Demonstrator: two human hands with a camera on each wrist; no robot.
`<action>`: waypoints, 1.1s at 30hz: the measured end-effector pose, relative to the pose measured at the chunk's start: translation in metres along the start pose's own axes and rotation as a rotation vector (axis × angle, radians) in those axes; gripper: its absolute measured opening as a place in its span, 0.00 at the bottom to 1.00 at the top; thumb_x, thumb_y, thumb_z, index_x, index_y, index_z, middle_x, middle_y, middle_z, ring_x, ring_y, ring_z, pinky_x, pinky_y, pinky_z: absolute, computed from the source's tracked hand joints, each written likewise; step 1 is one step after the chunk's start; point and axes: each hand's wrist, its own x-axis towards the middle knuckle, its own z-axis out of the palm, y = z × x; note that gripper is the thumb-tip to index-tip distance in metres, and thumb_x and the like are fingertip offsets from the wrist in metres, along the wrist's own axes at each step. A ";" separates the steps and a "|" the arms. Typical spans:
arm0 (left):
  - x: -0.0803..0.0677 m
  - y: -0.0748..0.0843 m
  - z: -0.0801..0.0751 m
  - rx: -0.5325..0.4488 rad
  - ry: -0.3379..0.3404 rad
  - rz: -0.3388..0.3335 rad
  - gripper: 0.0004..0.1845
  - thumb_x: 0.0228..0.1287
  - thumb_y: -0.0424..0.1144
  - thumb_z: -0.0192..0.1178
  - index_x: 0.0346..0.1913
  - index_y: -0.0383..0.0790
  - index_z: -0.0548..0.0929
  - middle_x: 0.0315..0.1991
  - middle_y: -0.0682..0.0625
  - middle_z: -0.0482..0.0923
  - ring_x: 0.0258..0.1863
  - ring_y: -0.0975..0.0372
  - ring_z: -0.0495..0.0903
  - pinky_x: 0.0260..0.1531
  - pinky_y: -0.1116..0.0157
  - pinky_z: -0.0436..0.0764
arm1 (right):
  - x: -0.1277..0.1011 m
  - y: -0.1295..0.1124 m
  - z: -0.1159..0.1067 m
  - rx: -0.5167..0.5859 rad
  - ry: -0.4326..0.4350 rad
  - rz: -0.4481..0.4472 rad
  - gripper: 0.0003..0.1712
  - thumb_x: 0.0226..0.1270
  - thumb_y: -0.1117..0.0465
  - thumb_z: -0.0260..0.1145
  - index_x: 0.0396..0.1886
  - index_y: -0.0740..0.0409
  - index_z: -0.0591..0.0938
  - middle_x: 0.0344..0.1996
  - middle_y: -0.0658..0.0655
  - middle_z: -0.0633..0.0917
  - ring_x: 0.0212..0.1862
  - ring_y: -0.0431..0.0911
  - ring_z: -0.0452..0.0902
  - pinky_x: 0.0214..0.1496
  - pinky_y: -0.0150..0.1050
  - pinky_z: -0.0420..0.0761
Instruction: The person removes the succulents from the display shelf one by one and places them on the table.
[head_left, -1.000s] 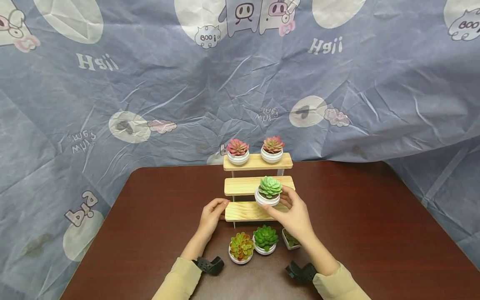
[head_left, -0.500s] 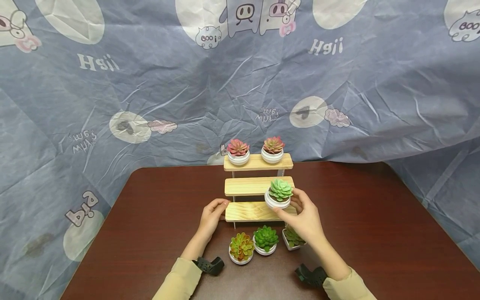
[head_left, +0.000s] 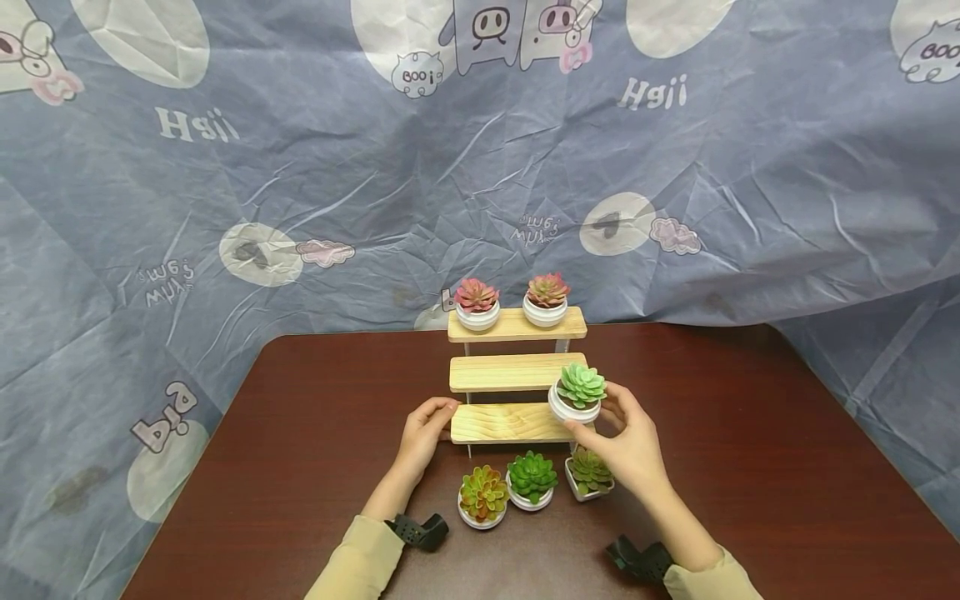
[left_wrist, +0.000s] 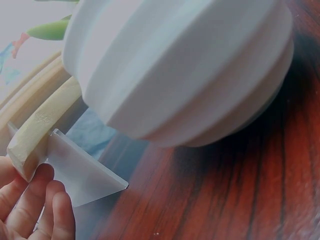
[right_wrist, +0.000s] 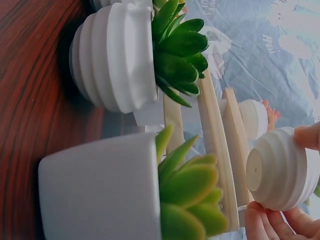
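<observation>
My right hand (head_left: 632,437) grips a light-green potted succulent (head_left: 576,398) by its round white pot, thumb at the front and fingers behind. The pot is held in the air before the right end of a three-tier wooden plant stand (head_left: 510,423); its bare base faces the right wrist camera. At the stand's left end, my left hand (head_left: 417,437) pinches the end of the lowest shelf (left_wrist: 32,130), fingers underneath beside a clear support. Two reddish potted succulents, one left (head_left: 477,305) and one right (head_left: 546,302), stand upright on the top shelf.
In front of the stand, a yellow-red succulent (head_left: 483,495), a dark-green succulent (head_left: 531,479) and a square-potted succulent (head_left: 588,475) stand on the dark red wooden table (head_left: 322,400). A blue printed cloth (head_left: 420,175) hangs behind the table.
My right hand has moved right and slightly nearer with the light-green potted succulent, uncovering the square pot in the head view. My left hand stays on the stand.
</observation>
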 end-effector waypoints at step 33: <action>0.000 0.000 0.000 -0.013 -0.004 0.001 0.15 0.70 0.35 0.52 0.48 0.24 0.78 0.37 0.45 0.81 0.30 0.63 0.77 0.31 0.64 0.78 | -0.008 0.046 -0.020 -0.015 0.104 -0.020 0.35 0.44 0.70 0.77 0.54 0.66 0.73 0.46 0.59 0.80 0.43 0.27 0.74 0.47 0.21 0.73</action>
